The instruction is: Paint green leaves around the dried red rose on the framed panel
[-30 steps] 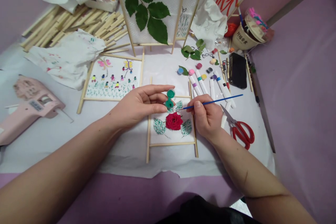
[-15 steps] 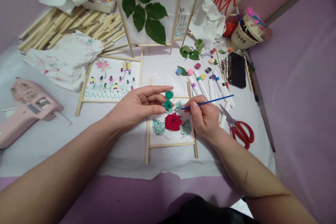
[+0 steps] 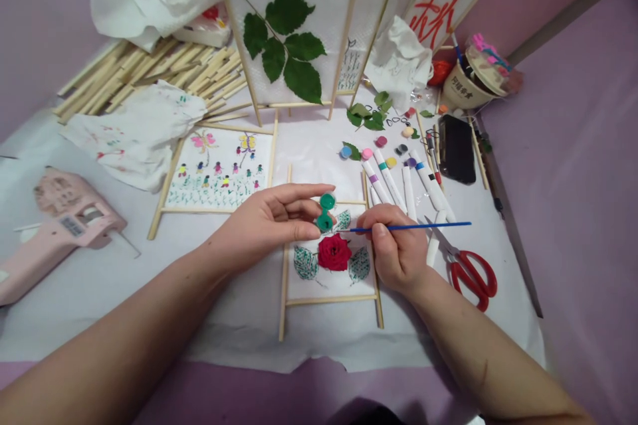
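Between thumb and fingers, my left hand point(image 3: 279, 216) holds a small open pot of green paint point(image 3: 325, 222), its lid flipped up. My right hand point(image 3: 396, 242) pinches a thin blue paintbrush point(image 3: 428, 226), the tip pointing left close to the pot and just above the paper. Whether the tip touches the paper or the pot I cannot tell. Beneath both hands lies a small stick-framed picture point(image 3: 323, 289) with a red rose point(image 3: 334, 252) at its centre. Green-dabbed leaf drawings point(image 3: 359, 265) surround the flower; the upper left one is partly hidden by my left hand.
Red-handled scissors point(image 3: 476, 279), several markers point(image 3: 393, 176) and a black phone point(image 3: 457, 148) lie at right. A pink glue gun point(image 3: 64, 229) is at left, near another framed drawing point(image 3: 214, 172). Behind stand a framed leaf panel point(image 3: 286, 40) and piled wooden sticks point(image 3: 149, 70).
The whole view has shifted, so everything sits lower in the picture. The brush has swung from slanting upward to nearly level. Both hands keep hold of their things.
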Demonstrator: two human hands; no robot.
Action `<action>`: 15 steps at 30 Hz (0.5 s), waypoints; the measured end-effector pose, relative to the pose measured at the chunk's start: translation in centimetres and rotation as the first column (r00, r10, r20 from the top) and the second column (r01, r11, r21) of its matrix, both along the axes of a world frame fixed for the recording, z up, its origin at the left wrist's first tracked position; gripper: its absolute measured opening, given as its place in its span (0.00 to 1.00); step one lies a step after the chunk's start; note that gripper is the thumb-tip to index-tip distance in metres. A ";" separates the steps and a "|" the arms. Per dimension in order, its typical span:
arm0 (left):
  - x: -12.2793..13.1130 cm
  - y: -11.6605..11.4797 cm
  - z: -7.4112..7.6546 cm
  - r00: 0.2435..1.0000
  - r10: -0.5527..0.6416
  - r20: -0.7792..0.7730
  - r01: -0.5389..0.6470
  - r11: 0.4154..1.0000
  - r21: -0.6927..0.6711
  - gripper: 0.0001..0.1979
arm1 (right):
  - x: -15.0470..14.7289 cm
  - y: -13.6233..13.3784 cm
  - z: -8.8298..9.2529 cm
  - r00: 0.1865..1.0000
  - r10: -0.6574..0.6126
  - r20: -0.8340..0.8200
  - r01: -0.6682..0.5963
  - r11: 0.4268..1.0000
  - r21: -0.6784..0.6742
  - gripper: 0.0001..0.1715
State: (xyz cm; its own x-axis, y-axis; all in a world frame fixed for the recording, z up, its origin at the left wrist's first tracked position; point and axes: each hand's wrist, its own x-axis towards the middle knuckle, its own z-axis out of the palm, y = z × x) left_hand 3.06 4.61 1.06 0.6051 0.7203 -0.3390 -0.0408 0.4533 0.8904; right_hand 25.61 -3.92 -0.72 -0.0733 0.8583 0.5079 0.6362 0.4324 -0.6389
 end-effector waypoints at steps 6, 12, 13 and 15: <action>-0.1 0.0 0.2 0.997 -0.014 0.081 0.022 0.996 -0.089 0.24 | 0.3 0.0 -0.3 1.000 0.012 -0.006 -0.012 1.000 0.020 0.10; -0.1 0.1 0.4 0.995 -0.009 0.101 0.026 0.986 -0.163 0.24 | 0.4 -0.3 -0.4 0.996 0.069 -0.051 -0.068 0.997 0.026 0.11; -0.1 0.1 0.4 0.994 -0.008 0.110 0.027 0.985 -0.169 0.24 | 0.3 -0.3 -0.3 0.996 0.080 -0.044 -0.079 0.997 0.022 0.11; -0.1 0.1 0.3 0.991 -0.008 0.132 0.031 0.984 -0.175 0.24 | 0.3 -0.2 -0.2 0.996 0.089 -0.032 -0.088 0.996 0.017 0.11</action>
